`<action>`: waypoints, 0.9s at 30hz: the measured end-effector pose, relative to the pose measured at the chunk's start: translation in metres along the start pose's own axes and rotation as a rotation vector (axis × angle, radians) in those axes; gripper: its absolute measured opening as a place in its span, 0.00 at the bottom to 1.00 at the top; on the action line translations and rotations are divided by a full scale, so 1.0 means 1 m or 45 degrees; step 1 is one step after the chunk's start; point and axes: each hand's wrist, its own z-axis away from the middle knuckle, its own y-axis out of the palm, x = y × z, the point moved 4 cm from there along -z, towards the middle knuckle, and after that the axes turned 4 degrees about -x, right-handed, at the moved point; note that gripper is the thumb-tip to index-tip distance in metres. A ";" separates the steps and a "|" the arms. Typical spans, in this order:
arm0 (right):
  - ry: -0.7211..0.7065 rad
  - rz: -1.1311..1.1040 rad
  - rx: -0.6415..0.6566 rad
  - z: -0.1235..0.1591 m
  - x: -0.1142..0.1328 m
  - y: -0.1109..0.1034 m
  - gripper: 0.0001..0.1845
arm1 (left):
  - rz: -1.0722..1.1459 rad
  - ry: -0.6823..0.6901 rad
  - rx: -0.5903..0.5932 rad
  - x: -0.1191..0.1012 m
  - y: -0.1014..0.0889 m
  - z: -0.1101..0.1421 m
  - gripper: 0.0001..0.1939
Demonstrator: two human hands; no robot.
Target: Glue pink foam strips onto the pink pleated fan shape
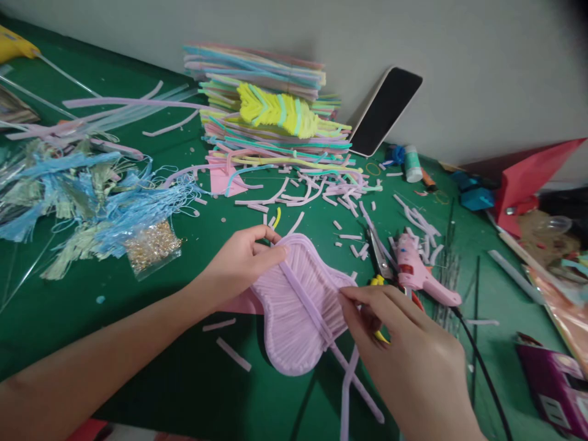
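Note:
A lilac shape made of pipe cleaners (289,331), lobed like a leaf or fan, is held over the green table. A flat lilac strip runs across its middle, and a thin stem (365,395) sticks out at the lower right. My left hand (250,257) pinches its upper left edge, thumb on top. At the right edge, the fingertips of my right hand (390,331) are closed on the rim; what lies under them is partly hidden. A loose lilac pipe cleaner (348,398) hangs below my right hand.
Scissors (381,257) and a pink glue gun (416,266) with a black cord lie at the right. Pipe-cleaner bundles (275,128) and a leaning phone (386,110) stand at the back. Blue tassels (105,190) and a bag of gold bits (154,248) are left.

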 end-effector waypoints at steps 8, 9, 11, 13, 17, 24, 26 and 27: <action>-0.015 -0.016 0.008 0.001 0.004 0.003 0.09 | -0.022 0.019 -0.006 0.001 -0.001 0.001 0.10; -0.016 -0.019 0.014 0.001 0.004 0.003 0.11 | -0.013 0.012 -0.005 0.002 -0.001 0.001 0.10; -0.011 -0.026 0.026 0.002 0.005 0.004 0.12 | 0.005 0.000 -0.004 0.002 -0.001 0.001 0.10; 0.000 -0.030 0.039 0.003 0.005 0.006 0.13 | 0.007 -0.002 -0.001 0.002 0.000 0.001 0.10; 0.015 -0.023 0.032 0.004 0.005 0.008 0.13 | 0.010 -0.002 0.017 0.001 0.000 0.001 0.10; -0.003 -0.026 0.021 0.002 0.010 0.005 0.13 | 0.039 -0.046 0.070 -0.003 0.001 0.004 0.11; -0.005 -0.027 0.015 0.002 0.011 0.005 0.13 | 0.056 0.001 0.047 -0.006 0.001 0.004 0.10; -0.005 -0.031 0.017 0.002 0.012 0.005 0.13 | 0.082 0.018 0.037 -0.007 0.002 0.005 0.12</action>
